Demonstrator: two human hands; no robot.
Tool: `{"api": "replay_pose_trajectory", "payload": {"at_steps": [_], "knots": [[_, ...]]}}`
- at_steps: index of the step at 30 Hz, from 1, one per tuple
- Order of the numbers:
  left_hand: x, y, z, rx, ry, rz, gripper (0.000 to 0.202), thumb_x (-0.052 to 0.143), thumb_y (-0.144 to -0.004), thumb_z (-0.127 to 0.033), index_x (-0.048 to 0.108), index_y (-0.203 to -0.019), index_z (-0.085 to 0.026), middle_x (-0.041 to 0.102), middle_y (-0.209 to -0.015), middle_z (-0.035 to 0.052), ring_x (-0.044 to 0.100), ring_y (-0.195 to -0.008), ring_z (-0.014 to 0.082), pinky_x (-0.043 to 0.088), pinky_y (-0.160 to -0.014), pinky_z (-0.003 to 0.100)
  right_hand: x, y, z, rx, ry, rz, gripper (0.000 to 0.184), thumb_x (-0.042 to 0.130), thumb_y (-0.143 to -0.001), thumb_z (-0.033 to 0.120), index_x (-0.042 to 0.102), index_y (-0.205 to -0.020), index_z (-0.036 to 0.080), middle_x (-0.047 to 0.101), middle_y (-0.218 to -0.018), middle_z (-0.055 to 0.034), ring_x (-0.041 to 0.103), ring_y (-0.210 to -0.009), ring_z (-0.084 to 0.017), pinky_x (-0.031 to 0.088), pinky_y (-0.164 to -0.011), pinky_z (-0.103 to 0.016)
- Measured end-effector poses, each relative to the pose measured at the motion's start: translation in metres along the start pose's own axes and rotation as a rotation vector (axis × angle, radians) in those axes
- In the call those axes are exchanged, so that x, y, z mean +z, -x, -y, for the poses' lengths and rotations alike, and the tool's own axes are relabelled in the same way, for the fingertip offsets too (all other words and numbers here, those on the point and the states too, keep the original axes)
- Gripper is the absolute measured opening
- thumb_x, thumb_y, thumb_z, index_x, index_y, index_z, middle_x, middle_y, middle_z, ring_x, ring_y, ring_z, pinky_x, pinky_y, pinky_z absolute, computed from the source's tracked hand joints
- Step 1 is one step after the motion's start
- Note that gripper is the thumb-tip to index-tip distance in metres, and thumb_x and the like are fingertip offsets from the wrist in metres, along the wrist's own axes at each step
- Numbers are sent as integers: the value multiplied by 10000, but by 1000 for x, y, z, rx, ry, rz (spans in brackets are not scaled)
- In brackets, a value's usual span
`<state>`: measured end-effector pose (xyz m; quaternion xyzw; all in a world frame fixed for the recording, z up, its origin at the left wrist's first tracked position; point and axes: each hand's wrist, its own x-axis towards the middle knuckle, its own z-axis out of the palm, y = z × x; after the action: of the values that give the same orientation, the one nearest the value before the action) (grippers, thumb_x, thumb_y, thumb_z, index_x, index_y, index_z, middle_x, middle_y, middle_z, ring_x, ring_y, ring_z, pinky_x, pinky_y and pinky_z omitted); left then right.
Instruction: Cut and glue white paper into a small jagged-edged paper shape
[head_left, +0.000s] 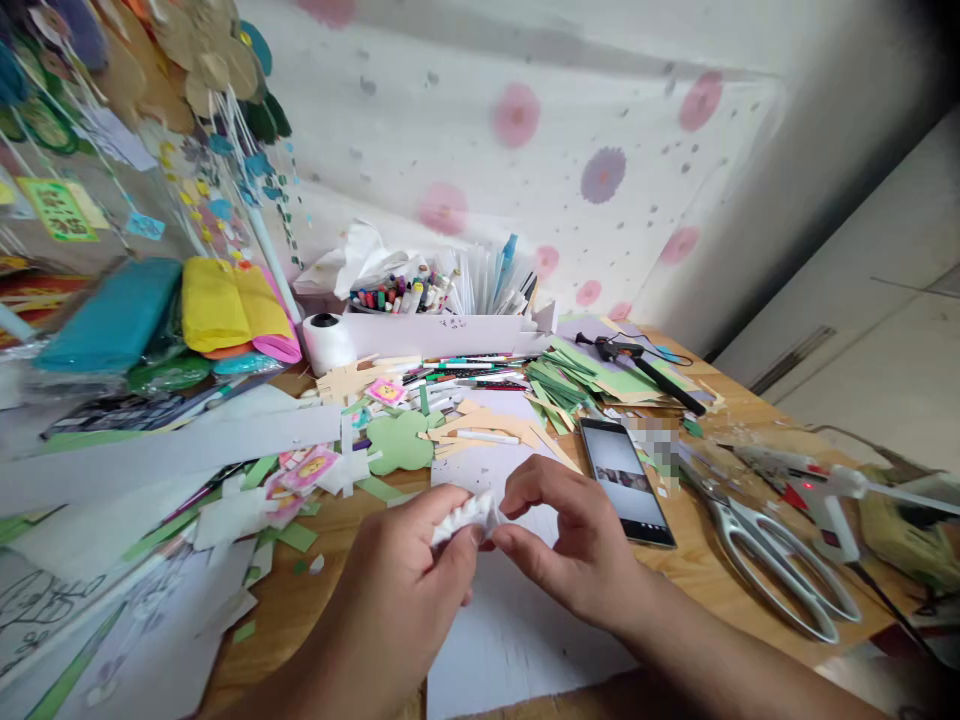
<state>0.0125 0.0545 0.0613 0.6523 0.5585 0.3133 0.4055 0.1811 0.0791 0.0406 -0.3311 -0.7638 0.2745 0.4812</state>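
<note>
My left hand (420,560) is closed around a small piece of white pleated paper (463,518), its thumb pressed on top. At the right end of that piece, my right hand (570,535) pinches the edge between thumb and forefinger. Both hands are above a pale sheet of paper (517,640) lying on the wooden table. Parts of the white piece are hidden by my fingers. Just beyond the hands lie a green flower-shaped paper cutout (401,442) and some peach paper strips (480,425).
To the right are a phone (626,480), large silver scissors (776,565), a white glue gun (825,490) and a black glue gun (637,362). Paper scraps (296,535) litter the left. Pens fill a box (450,335) at the back, beside green strips (566,375).
</note>
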Motion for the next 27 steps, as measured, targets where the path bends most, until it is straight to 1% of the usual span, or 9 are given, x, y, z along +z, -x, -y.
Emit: {"api": "replay_pose_trajectory", "payload": {"at_steps": [3, 5, 7, 9, 11, 14, 20, 22, 27], "knots": [[1, 0, 3, 59, 44, -48, 108, 505, -788, -238, 613, -789, -241, 577, -534, -53, 523, -481, 146, 364, -462, 240, 6, 1, 5, 80, 70, -39, 80, 621, -757, 140, 587, -685, 154, 586, -650, -13, 533, -606, -116, 423, -572, -228], [2, -1, 4, 64, 233, -87, 158, 562, -762, -229, 611, -911, -245, 683, -794, -3, 621, -688, 182, 461, -570, 257, 8, 1, 8, 156, 64, -74, 97, 604, -745, 149, 579, -652, 158, 584, -619, -3, 526, -573, -108, 417, -554, -220], [2, -1, 5, 64, 506, -65, 211, 602, -757, -245, 580, -967, -244, 673, -1047, 39, 623, -901, 215, 512, -698, 295, 9, 2, 11, 257, 14, -112, 107, 600, -735, 192, 575, -636, 160, 585, -598, -3, 523, -548, -112, 416, -541, -228], [2, 0, 6, 82, 722, 33, 223, 616, -773, -295, 565, -981, -232, 672, -1047, 50, 613, -929, 216, 514, -758, 320, 10, 3, 14, 365, -68, -159, 134, 598, -724, 251, 566, -629, 161, 581, -585, -7, 520, -535, -121, 415, -531, -243], [3, 1, 8, 109, 819, 119, 285, 618, -784, -369, 565, -1022, -221, 677, -981, 50, 612, -902, 216, 506, -791, 342, 10, 4, 17, 447, -144, -211, 166, 600, -708, 300, 556, -622, 164, 568, -573, -6, 513, -528, -126, 411, -523, -251], [4, 4, 12, 142, 774, 137, 327, 569, -828, -451, 563, -1059, -220, 663, -963, 50, 602, -920, 227, 501, -795, 353, 10, 6, 22, 500, -187, -286, 183, 616, -669, 321, 548, -597, 167, 539, -547, 10, 482, -516, -115, 390, -509, -240], [3, 6, 16, 265, 503, -46, 369, 518, -858, -496, 494, -1129, -247, 639, -1071, 56, 604, -880, 194, 484, -738, 294, 9, 12, 30, 554, -207, -349, 191, 606, -646, 324, 526, -567, 170, 482, -489, 37, 416, -471, -92, 323, -452, -208], [2, 5, 15, 278, 444, -74, 355, 499, -870, -488, 473, -1132, -251, 637, -1082, 57, 599, -844, 178, 473, -715, 284, 8, 14, 31, 565, -206, -358, 187, 604, -642, 319, 525, -563, 169, 474, -483, 40, 404, -467, -90, 309, -448, -207], [3, 2, 13, 221, 430, 137, 398, 602, -818, -379, 414, -1151, -269, 642, -833, -12, 597, -723, 170, 499, -638, 282, 9, 18, 30, 566, -189, -390, 165, 587, -635, 307, 518, -563, 175, 469, -502, 43, 397, -482, -89, 309, -465, -209]]}}
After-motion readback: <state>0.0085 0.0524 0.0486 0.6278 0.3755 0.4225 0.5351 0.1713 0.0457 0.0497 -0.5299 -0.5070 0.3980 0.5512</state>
